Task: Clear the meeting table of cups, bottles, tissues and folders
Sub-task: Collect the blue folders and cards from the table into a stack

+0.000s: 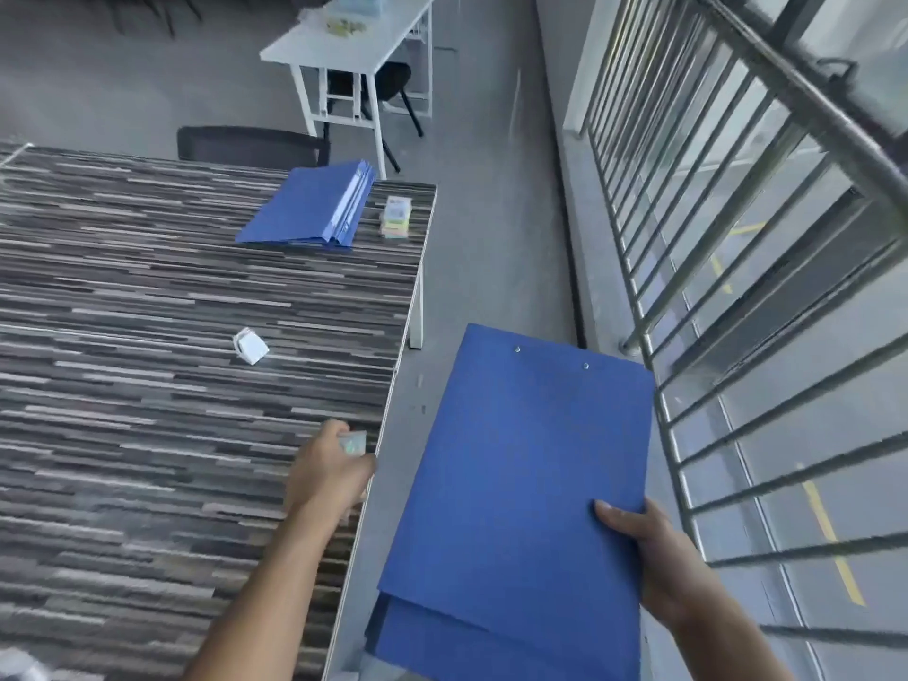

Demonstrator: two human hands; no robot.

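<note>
My right hand (653,557) grips the near right edge of a stack of blue folders (521,484), held flat over the floor just right of the striped meeting table (147,385). Curled around a small clear plastic object (353,440), my left hand (329,474) is at the table's right edge; I cannot tell what the object is. Another pile of blue folders (309,206) lies at the table's far right corner. A crumpled white tissue or small white object (250,345) sits mid-table.
A stack of coloured sticky notes (395,216) lies beside the far folders. A dark chair back (250,145) stands behind the table. A white side table (344,41) is further back. A metal railing (712,238) runs along the right, with a narrow floor aisle between.
</note>
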